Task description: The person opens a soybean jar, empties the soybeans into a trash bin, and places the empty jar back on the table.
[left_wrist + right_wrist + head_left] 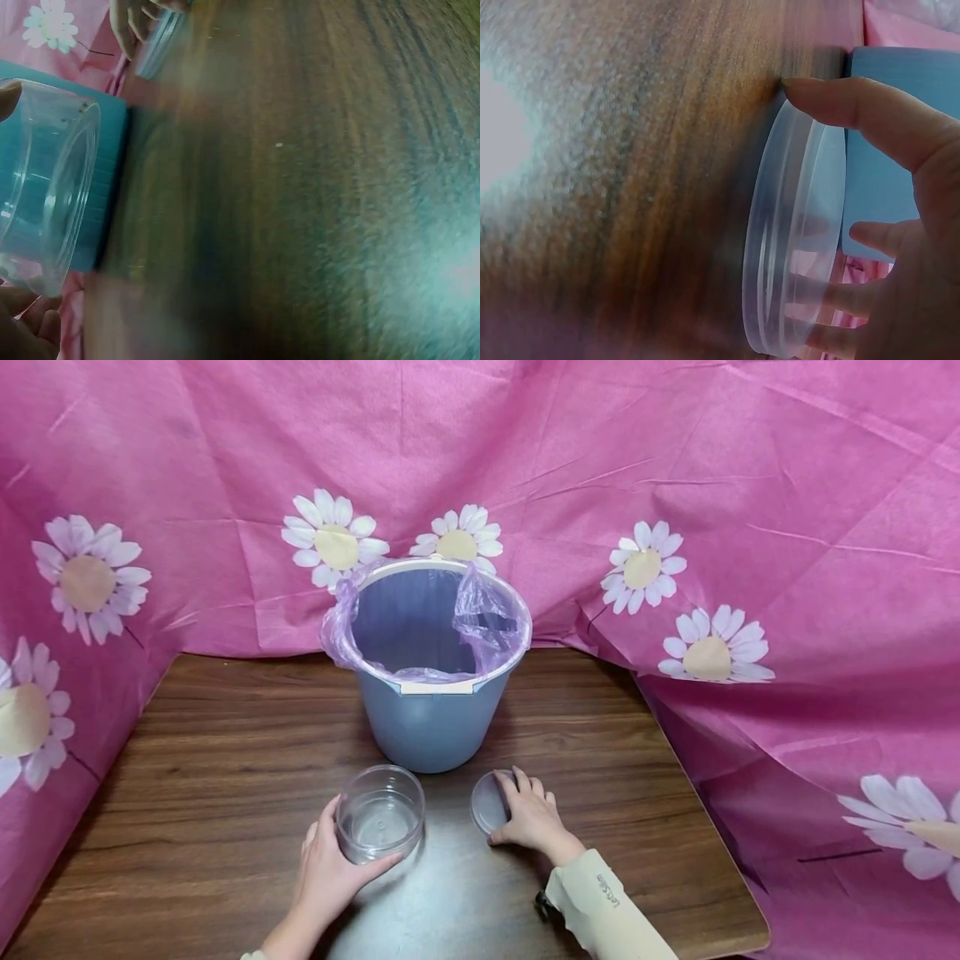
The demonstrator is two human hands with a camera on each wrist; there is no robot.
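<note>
My left hand (322, 868) grips a clear round plastic container (380, 818) from its near left side, thumb on the near side and fingers along the left. The container's mouth faces up, and nothing shows inside it. A gap separates its base from the table in the left wrist view. To the right, my right hand (534, 817) holds a translucent round lid (487, 806) by its edge. In the right wrist view the thumb lies at one end of the lid (780, 225) and the fingers reach toward the other. The lid is low over the tabletop.
A blue bin (431, 727) stands behind both hands, with a purple plastic bag (341, 631) bunched over its rim. The wooden table (225, 760) meets a pink flowered cloth (562, 427) at the back and sides.
</note>
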